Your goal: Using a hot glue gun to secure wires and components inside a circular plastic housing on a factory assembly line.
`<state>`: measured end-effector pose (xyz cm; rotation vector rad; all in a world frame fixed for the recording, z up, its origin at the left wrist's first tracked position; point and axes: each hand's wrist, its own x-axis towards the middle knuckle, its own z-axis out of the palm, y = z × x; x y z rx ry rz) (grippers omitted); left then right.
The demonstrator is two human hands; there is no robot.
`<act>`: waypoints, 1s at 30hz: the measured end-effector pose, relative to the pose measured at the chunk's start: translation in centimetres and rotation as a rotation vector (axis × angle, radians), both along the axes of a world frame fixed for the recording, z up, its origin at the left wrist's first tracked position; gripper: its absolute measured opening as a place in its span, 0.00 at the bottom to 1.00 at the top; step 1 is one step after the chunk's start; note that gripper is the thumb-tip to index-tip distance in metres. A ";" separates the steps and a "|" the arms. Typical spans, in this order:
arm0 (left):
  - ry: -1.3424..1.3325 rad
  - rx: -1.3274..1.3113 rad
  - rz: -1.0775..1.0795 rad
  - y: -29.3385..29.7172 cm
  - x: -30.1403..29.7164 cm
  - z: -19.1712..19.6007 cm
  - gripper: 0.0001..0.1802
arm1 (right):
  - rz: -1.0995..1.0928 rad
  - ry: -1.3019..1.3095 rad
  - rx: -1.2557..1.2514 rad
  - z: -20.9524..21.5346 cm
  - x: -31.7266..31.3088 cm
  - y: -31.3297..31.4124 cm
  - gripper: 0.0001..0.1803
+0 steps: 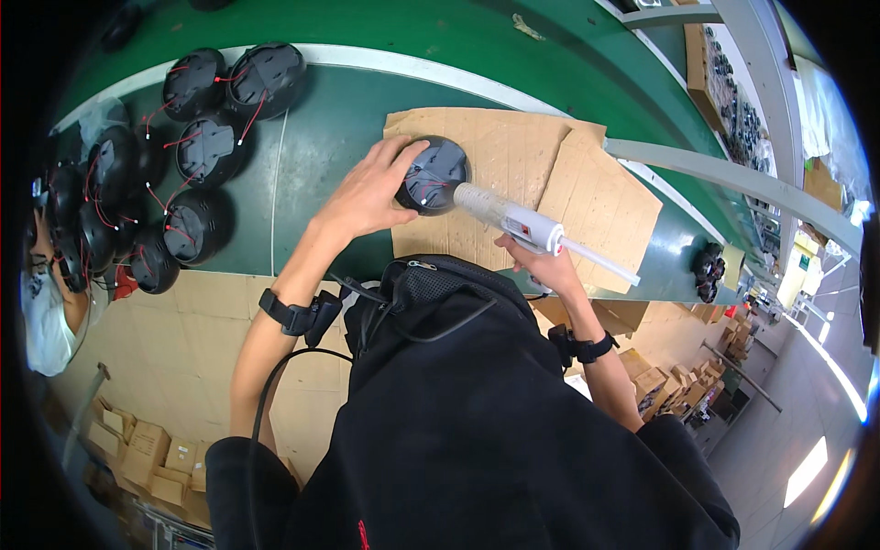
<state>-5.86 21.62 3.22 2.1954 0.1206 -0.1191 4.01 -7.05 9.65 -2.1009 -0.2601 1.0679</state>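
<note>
We see the left hand (374, 191) with its grip curved around the edge of a round black housing (437, 176), which lies on cardboard (513, 151) atop the green bench (323, 137). In the right hand (547, 266), the grip is closed around a white glue gun (515, 220), front end toward the housing.

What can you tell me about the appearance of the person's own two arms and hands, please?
The left grip and right grip wear no gloves. Dark sleeves leave both forearms bare. Each forearm has a black strap near the wrist, with a small black module attached. A thin black cable curves across the left arm.
</note>
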 end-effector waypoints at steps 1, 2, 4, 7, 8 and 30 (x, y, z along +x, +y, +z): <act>0.000 0.039 -0.025 -0.3 0.1 -0.4 0.52 | 0.004 0.000 -0.016 0.0 0.1 0.0 0.12; 0.000 0.078 -0.050 -0.5 0.2 -0.8 0.57 | 0.005 0.001 -0.014 -0.2 0.1 0.1 0.12; 0.004 0.108 -0.055 -0.8 0.5 -1.6 0.59 | -0.030 -0.009 0.034 -0.6 0.0 0.0 0.11; 0.018 0.150 -0.063 -1.8 0.8 -2.4 0.61 | 0.055 -0.062 -0.067 -1.1 0.2 -1.1 0.13; 0.029 0.167 -0.066 -2.0 0.9 -2.6 0.62 | 0.056 -0.064 -0.066 -1.3 0.4 -1.3 0.13; 0.037 0.144 -0.056 -1.8 1.0 -2.7 0.62 | -0.146 0.069 0.158 -1.4 -0.4 -2.6 0.11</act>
